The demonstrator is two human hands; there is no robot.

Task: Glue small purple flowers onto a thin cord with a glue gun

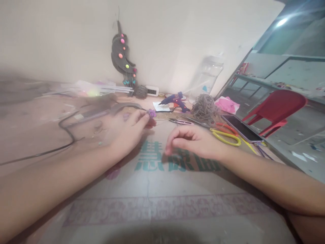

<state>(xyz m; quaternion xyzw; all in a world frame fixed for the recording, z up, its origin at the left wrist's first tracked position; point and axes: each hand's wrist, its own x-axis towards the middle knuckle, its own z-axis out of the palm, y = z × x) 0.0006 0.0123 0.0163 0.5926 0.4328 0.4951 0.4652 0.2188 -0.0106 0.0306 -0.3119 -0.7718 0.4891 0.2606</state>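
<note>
My left hand [138, 127] is closed, its thumb and finger pinching a small purple flower [152, 113] above the cardboard-covered table [152, 189]. To its right, my right hand [189, 139] hovers over the green printed characters with its fingers curled loosely; nothing shows between thumb and fingers, which are apart. Beyond the hands, a dark blue glue gun [175, 100] rests by a white card [161, 106]. A small pink-handled tool [180, 122] lies just behind my right hand.
Yellow-handled scissors [225, 137], a phone [242, 128] and grey yarn [204, 108] are at the right. A clear bottle [212, 73] stands by the wall, where a dark crescent decoration [120, 54] hangs. A black cable [68, 132] crosses the left; a red chair [279, 108] is beyond.
</note>
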